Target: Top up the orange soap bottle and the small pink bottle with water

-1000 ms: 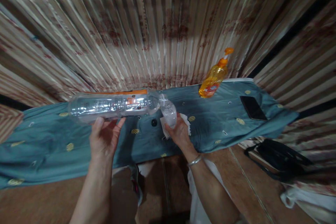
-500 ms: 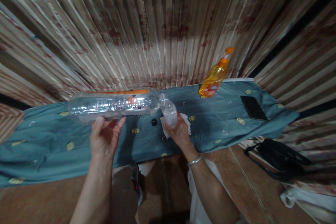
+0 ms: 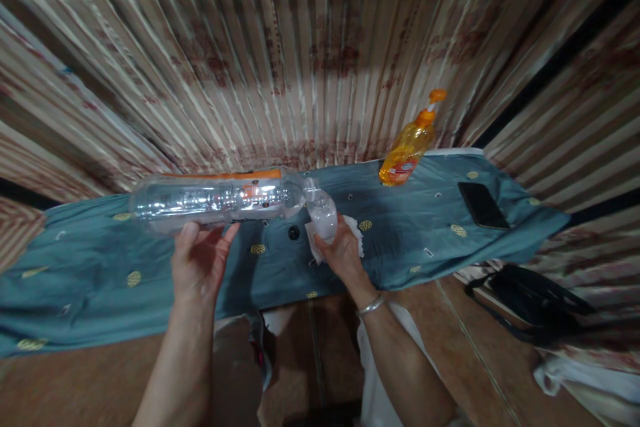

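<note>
My left hand [image 3: 203,253] grips a large clear plastic bottle [image 3: 210,200] from below, its thumb and fingers on the side. The bottle lies level in the air, with an orange label strip along its top and its neck toward the right. My right hand [image 3: 343,247] is closed round a small clear bottle [image 3: 325,213], tilted so its mouth meets the large bottle's mouth. A piece of white tissue [image 3: 315,247] shows under and beside the small bottle. Below the large bottle's neck, a small black cap [image 3: 294,233] rests on the cloth.
A pump bottle of orange liquid [image 3: 406,150] stands at the back of the teal cloth-covered table [image 3: 390,247]. Farther right lies a dark phone [image 3: 483,205]. A black bag [image 3: 530,300] is beyond the table's right front edge. A pleated curtain [image 3: 320,67] hangs behind.
Almost nothing differs. Both hands keep the two bottles mouth to mouth, and only the small bottle's neck appears to have shifted very slightly.
</note>
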`<state>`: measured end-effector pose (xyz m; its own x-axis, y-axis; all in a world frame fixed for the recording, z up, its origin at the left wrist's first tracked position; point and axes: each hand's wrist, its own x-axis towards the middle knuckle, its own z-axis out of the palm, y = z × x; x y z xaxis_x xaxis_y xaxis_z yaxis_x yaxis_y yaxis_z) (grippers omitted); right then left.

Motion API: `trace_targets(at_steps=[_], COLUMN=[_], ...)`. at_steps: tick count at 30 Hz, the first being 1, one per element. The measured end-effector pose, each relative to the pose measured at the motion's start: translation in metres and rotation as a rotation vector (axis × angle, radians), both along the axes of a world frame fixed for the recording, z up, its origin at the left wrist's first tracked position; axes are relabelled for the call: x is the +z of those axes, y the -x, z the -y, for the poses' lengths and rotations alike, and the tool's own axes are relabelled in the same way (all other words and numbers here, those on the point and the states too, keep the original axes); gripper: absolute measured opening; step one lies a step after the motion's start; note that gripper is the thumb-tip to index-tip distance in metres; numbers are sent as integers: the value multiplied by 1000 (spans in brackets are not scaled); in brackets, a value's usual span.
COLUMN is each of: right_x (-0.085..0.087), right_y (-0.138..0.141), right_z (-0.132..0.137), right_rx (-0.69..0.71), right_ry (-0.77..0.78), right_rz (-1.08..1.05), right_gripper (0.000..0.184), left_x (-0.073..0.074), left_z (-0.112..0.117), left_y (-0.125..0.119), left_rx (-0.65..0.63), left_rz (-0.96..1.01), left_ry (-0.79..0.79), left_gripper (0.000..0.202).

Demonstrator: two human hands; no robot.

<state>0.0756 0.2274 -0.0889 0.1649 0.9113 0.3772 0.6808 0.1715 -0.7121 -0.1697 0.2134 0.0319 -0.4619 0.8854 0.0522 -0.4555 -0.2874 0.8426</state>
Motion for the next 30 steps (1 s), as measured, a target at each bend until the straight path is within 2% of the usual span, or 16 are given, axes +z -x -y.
trace_targets(at_steps=[10,16,21,30], right_x=[3,1,3,2], right_y=[0,0,0,0], right_z=[1,0,0,0], right_rx=[-4,-7,-16,-17], right_ry=[24,-9,24,7], right_rz=[-17,-27,-19,-6], right_gripper=[64,63,65,63], left_x=[5,2,-1,4], left_z=[1,0,0,1], left_y=[-5,-4,-2,-6], left_rx=[1,9,-1,4], left_rz=[73,64,45,93], left_ry=[3,13,5,17], left_gripper=[46,41,40,40])
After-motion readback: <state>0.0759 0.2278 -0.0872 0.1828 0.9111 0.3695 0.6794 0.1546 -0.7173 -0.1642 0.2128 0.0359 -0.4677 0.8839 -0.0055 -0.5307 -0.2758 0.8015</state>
